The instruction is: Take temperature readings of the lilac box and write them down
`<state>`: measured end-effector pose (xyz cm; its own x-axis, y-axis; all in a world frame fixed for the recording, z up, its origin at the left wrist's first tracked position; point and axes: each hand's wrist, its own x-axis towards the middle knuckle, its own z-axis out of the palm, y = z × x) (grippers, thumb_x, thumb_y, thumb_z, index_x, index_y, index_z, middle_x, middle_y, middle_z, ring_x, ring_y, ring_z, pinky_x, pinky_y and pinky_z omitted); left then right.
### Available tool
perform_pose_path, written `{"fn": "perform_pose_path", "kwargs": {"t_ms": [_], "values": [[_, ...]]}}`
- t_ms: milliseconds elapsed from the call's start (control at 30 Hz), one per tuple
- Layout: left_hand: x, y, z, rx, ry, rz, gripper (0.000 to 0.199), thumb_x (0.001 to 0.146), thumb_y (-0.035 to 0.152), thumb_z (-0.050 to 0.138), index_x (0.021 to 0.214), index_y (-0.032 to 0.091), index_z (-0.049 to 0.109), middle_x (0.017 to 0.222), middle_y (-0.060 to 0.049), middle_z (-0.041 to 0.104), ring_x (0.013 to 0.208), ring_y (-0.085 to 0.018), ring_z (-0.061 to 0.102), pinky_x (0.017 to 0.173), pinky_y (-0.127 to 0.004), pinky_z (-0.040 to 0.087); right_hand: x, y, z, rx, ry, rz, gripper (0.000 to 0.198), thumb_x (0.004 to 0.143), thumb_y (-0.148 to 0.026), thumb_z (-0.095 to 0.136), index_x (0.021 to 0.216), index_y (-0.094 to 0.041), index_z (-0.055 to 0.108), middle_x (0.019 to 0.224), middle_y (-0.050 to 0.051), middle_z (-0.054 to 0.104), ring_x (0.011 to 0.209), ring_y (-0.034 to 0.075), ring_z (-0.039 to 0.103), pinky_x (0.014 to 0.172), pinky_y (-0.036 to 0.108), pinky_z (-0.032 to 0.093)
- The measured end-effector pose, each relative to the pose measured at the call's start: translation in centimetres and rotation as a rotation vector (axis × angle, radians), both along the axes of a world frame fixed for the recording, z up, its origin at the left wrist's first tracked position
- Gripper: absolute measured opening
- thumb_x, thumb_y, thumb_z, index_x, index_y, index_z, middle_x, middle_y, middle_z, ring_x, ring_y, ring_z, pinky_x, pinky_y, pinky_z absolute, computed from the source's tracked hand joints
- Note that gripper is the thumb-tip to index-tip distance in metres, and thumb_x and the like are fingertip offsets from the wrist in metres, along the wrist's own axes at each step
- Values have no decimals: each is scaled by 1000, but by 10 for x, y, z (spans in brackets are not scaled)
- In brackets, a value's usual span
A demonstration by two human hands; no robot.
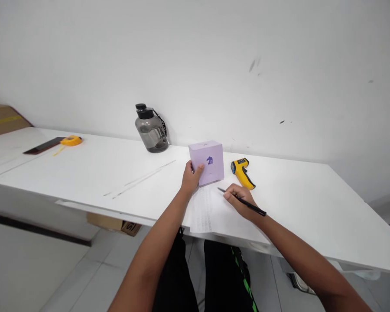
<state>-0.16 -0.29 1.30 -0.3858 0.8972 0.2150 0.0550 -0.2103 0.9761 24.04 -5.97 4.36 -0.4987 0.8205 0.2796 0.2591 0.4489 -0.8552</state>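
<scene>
My left hand [191, 177] grips the lower left side of a light purple box [214, 167], its thumb across the front face. A dark blue horse-head emblem marks that face, and the box is slightly tilted. Between the fingers of my right hand [240, 200] is a black pen [251, 207], its tip pointing left, just below the box. Under the hands lies a sheet of paper [201, 214] with rows of faint writing. A yellow and black infrared thermometer [243, 173] lies just beyond my right hand.
A grey, translucent water bottle [152, 134] stands against the wall, left of the box. Farther left on the white table [143, 173] are a yellow tape measure [71, 140] and a dark flat object [43, 145]. Cardboard boxes sit at the far left [6, 119] and below the table [113, 223].
</scene>
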Motion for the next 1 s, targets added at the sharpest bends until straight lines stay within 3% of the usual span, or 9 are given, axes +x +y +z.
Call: {"fn": "perform_pose_path", "kwargs": {"t_ms": [67, 167, 233, 333, 400, 633, 833, 1000], "values": [[-1, 0, 0, 1, 30, 6, 70, 81, 69, 81, 129, 20, 63, 132, -16, 74, 122, -33, 69, 108, -49, 52, -9, -8, -7, -125, -7, 78, 65, 104, -81, 44, 92, -22, 69, 70, 1, 63, 61, 16, 52, 64, 31, 46], [-3, 0, -1, 11, 44, 9, 69, 81, 68, 82, 127, 20, 64, 129, -15, 76, 120, -33, 70, 107, -48, 53, -22, -13, -16, -333, 5, 234, 75, 105, -83, 37, 124, -20, 71, 82, 3, 72, 55, 13, 47, 59, 29, 44], [-3, 1, -2, 24, 45, -4, 69, 82, 68, 82, 128, 20, 64, 130, -15, 76, 121, -33, 71, 107, -48, 54, -25, -13, -17, -378, -3, 229, 74, 105, -81, 37, 115, -18, 75, 79, 4, 72, 55, 13, 47, 59, 30, 45], [-3, 1, -3, 33, 46, -21, 72, 82, 69, 81, 131, 19, 63, 133, -16, 75, 123, -34, 71, 107, -49, 54, -26, -14, -13, -319, -74, 115, 61, 104, -70, 50, 79, -20, 74, 65, 3, 66, 64, 17, 56, 66, 32, 49], [-2, 1, -3, 43, 41, -24, 74, 83, 69, 81, 133, 19, 62, 135, -17, 75, 123, -34, 71, 108, -49, 54, -25, -14, -9, -277, -115, 88, 52, 101, -61, 61, 68, -21, 69, 66, 4, 69, 68, 18, 60, 70, 32, 50], [-2, 3, -6, 47, 28, -33, 73, 84, 70, 81, 133, 20, 62, 136, -17, 74, 125, -34, 71, 109, -50, 54, -25, -16, -8, -268, -150, 125, 44, 99, -48, 64, 64, -21, 70, 70, 4, 75, 67, 18, 61, 67, 32, 48], [-3, 3, -6, 48, 32, -36, 74, 82, 72, 81, 133, 20, 62, 134, -16, 75, 124, -33, 71, 109, -50, 53, -25, -18, -7, -257, -149, 122, 47, 99, -46, 61, 59, -23, 61, 76, 6, 79, 74, 20, 69, 70, 32, 51], [-3, 2, -5, 45, 40, -28, 74, 83, 72, 81, 133, 20, 63, 135, -17, 74, 124, -34, 70, 110, -51, 53, -24, -18, -6, -252, -154, 159, 47, 99, -47, 61, 58, -23, 60, 72, 5, 76, 70, 19, 67, 69, 32, 50]]}}
